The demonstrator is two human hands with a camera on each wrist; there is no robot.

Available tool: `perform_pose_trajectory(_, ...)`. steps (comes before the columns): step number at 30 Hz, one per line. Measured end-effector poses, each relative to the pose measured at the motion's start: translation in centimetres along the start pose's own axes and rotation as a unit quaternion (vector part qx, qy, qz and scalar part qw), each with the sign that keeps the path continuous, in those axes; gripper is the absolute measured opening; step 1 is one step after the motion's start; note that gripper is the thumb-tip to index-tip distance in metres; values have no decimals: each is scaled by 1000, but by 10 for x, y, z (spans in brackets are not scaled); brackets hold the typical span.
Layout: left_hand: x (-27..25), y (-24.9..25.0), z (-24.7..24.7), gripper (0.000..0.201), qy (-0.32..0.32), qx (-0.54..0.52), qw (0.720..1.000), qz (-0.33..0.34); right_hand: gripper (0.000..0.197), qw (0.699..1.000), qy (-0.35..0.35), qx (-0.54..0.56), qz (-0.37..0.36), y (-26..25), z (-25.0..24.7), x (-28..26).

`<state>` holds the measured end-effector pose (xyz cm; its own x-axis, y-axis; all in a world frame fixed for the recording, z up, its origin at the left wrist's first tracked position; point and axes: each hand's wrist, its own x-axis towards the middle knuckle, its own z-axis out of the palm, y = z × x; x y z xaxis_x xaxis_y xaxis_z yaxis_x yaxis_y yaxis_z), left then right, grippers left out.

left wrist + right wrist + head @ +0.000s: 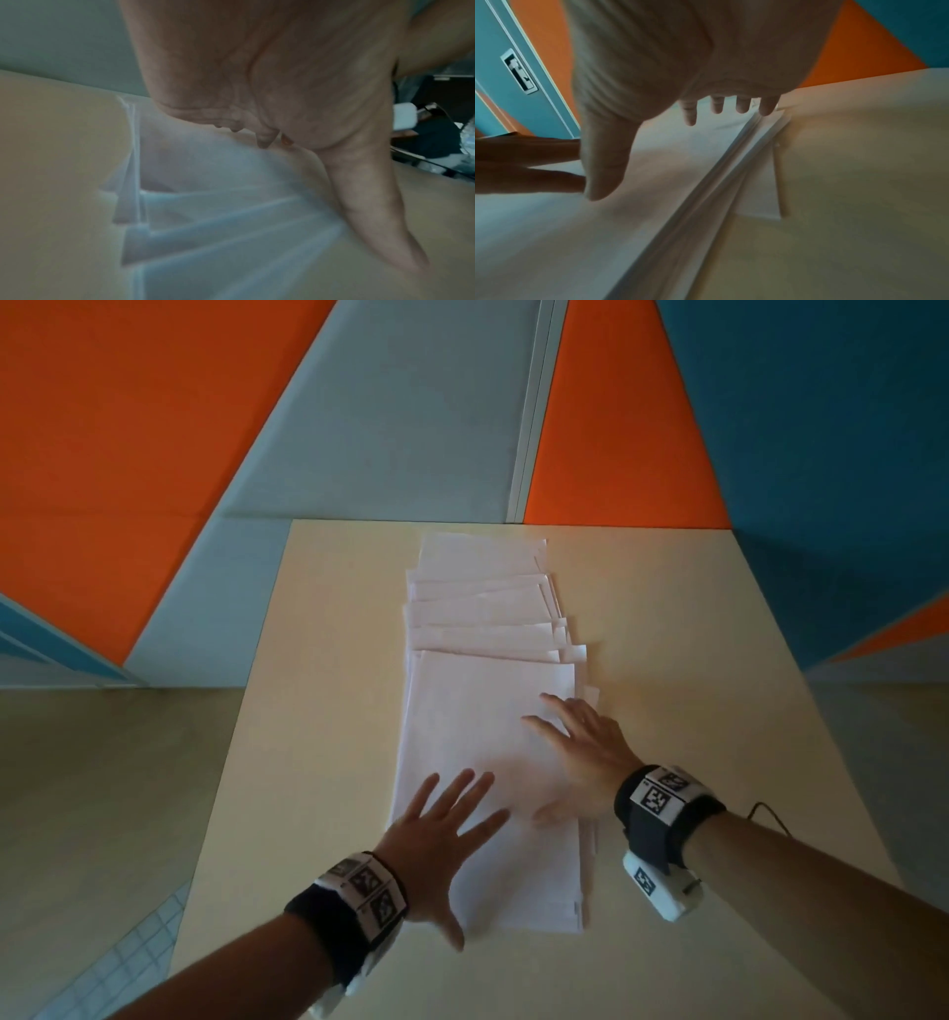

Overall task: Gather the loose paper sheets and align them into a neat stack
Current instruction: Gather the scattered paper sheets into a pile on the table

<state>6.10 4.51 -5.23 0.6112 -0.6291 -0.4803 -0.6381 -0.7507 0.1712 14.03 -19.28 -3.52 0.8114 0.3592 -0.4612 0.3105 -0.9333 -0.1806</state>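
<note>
White paper sheets [482, 706] lie fanned in an overlapping run down the middle of the pale table [693, 660], their far edges staggered. The left hand [436, 845] lies spread flat, fingers straight, on the near-left part of the top sheet. The right hand [580, 757] rests flat and wide on its right edge, gripping nothing.

Your head camera looks down on the table [318, 660]; both wrist cameras look closely along the palms, sharing the paper sheets [482, 711].
</note>
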Motion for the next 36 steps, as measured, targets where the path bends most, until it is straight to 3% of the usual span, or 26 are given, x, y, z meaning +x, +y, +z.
perform_pose_trajectory(4, -6, 7, 1, 123, 13, -7, 1000, -9, 100, 999, -13, 30, 16, -1, 3, 2)
perform_pose_trajectory(7, -7, 6, -2, 102, 36, -20, 999, -14, 75, 999, 17, 43, 23, 2, -4, 12)
perform_pose_trajectory(10, -3, 7, -2, 88, 43, -40, 998, -23, 66, 998, 50, 39, 31, 7, -17, 32)
perform_pose_trajectory(17, 6, 18, -3, 88, 64, -73, 995, -13, 68, 993, 94, 38, 55, 20, -66, 95)
perform_pose_trajectory(24, 28, 14, -3, 65, 109, -66, 990, -53, 77, 998, 28, 5, 64, 25, -81, 153)
perform_pose_trajectory(27, 31, 6, -3, 62, 68, -78, 992, -72, 77, 998, 34, -11, 61, 26, -73, 152)
perform_pose_trajectory(32, 33, 3, -2, 72, 114, -101, 987, -39, 79, 995, 43, -74, 47, 32, -76, 145)
perform_pose_trajectory(36, 28, 4, -2, 92, 72, -94, 993, 1, 76, 997, 58, -40, 40, 32, -88, 163)
